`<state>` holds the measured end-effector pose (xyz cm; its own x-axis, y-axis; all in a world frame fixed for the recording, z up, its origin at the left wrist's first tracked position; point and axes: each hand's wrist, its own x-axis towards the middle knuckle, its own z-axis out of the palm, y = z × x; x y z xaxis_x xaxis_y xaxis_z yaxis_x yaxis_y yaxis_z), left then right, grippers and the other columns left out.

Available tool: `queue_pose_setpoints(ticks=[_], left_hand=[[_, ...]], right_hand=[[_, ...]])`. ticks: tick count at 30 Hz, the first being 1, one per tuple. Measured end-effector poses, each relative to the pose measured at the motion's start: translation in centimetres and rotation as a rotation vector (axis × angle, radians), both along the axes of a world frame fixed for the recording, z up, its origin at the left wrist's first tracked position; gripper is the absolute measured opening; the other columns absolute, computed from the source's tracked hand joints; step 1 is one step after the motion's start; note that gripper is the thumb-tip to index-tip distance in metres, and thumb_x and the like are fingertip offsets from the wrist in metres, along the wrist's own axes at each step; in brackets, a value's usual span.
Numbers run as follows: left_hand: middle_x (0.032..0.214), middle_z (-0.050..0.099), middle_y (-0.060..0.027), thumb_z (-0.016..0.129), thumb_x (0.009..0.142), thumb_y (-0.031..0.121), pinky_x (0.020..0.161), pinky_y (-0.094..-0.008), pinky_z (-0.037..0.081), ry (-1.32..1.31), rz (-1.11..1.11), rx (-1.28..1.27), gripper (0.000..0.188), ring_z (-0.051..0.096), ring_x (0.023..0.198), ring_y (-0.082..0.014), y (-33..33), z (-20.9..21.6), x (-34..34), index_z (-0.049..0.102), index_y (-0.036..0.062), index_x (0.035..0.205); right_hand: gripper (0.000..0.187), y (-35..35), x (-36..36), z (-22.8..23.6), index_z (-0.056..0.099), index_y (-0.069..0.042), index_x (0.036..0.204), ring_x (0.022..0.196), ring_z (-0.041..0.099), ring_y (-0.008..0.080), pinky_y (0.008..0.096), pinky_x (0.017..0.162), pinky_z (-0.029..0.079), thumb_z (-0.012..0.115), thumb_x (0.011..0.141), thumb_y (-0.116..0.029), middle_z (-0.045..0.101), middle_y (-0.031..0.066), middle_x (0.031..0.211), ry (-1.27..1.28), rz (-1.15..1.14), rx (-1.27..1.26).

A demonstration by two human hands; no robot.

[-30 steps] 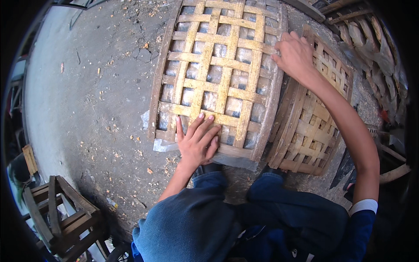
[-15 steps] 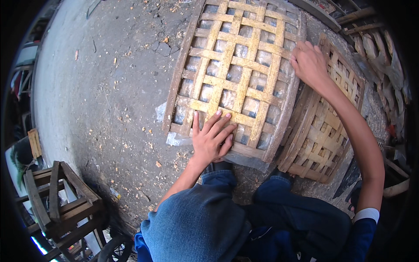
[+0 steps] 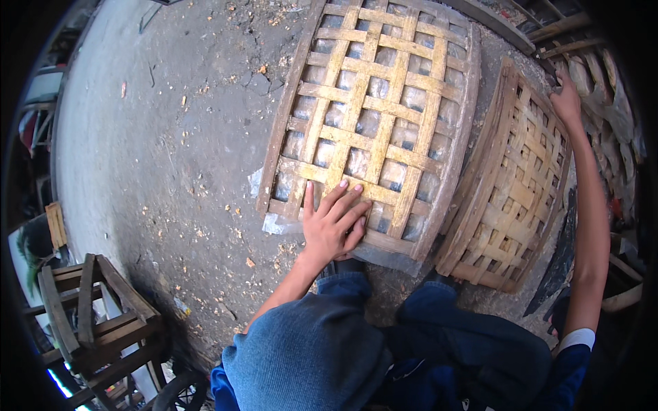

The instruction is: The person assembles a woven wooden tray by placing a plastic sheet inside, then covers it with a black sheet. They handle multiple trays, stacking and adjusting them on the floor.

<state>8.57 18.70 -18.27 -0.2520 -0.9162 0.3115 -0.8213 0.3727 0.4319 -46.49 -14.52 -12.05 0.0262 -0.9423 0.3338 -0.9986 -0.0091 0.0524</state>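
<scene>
My left hand [image 3: 332, 222] lies with its fingers spread on the near end of a woven bamboo panel [image 3: 373, 144]. The panel has a wooden frame, wide yellowish strips, and clear plastic sheeting showing through its gaps. My right hand [image 3: 567, 104] is stretched out to the far right, past a second woven panel [image 3: 510, 212]. Its fingers are closed near a dark, narrow thing; what they hold, if anything, is too small to make out. The second panel lies to the right of the first, tilted, with more framing at its left edge.
A small wooden frame stool [image 3: 96, 322] stands at the lower left. Wood chips are scattered over the grey concrete floor [image 3: 185, 144]. A wooden beam [image 3: 490, 20] runs along the far right, and pale, ragged sheets [image 3: 603, 96] are heaped at the right rim.
My right hand has left the right edge of the yellowish panel and reached out over the second panel to the far right. My left hand stays on the first panel.
</scene>
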Motion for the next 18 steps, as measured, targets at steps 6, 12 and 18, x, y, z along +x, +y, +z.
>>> queue_pose_setpoints(ticks=[6,12,18], left_hand=[[0.13,0.069,0.0008,0.069,0.086,0.024,0.123,-0.0604,0.021,-0.024,0.019,0.01,0.027,0.06,0.129,-0.0245,0.5,0.3,0.3,0.076,0.0249,0.112],[0.13,0.069,0.0005,0.069,0.087,0.024,0.123,-0.0596,0.021,-0.03,0.024,0.019,0.027,0.059,0.129,-0.0252,0.8,0.3,0.6,0.076,0.0241,0.113],[0.127,0.07,-0.0025,0.071,0.087,0.023,0.12,-0.0561,0.024,0.054,-0.029,0.219,0.028,0.06,0.127,-0.0269,-0.4,4.8,1.4,0.075,0.0176,0.114]], right_hand=[[0.046,4.3,9.4,-0.8,0.059,-0.008,0.132,0.131,0.053,0.0366,0.0453,0.11,0.043,0.067,0.087,-0.011,0.057,0.0154,0.14,-0.1,0.343,0.154],[0.044,8.7,20.8,-0.4,0.056,-0.008,0.135,0.135,0.048,0.0336,0.049,0.113,0.039,0.065,0.091,-0.012,0.05,0.0112,0.149,-0.092,0.636,0.413],[0.052,11.8,23.8,-1.9,0.049,-0.007,0.145,0.139,0.045,0.0365,0.0488,0.118,0.037,0.061,0.094,-0.012,0.047,0.0168,0.152,-0.152,0.713,0.405]])
